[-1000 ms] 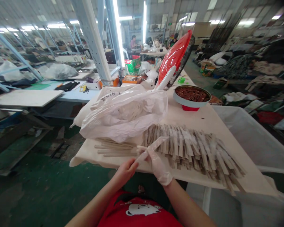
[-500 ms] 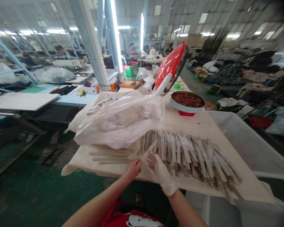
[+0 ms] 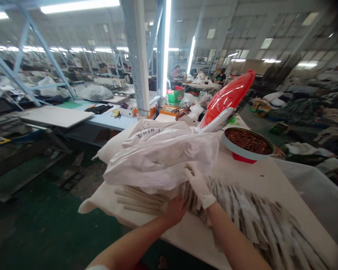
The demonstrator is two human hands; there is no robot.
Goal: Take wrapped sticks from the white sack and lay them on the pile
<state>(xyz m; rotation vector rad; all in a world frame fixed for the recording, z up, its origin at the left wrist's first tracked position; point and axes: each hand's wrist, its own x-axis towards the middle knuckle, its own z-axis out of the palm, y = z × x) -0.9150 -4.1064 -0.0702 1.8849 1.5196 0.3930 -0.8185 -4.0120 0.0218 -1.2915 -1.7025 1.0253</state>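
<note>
My bare left hand (image 3: 174, 211) is at the left end of a row of flat beige strips (image 3: 242, 210), fingers curled and partly hidden. What it holds there is blurred. My right hand (image 3: 197, 184), in a pale thin glove, reaches over the same row to the front edge of a large white plastic bag (image 3: 157, 161). Its fingers are bent and a little apart, with nothing visible between them. Left of my left hand, several thinner beige strips (image 3: 141, 200) lie on the table, partly under the bag.
A round tin (image 3: 248, 148) of brown pieces stands on a red base at right. Behind the bag are a red glossy cushion-like thing (image 3: 228, 97), a green box (image 3: 175, 95) and a metal post (image 3: 136, 56). A pale bin (image 3: 312, 187) adjoins the table's right side. Two people sit far back.
My right hand has moved from beside my left hand up to the bag. My left hand has shifted onto the row's left end; the strip it held is no longer distinct. The view has turned left.
</note>
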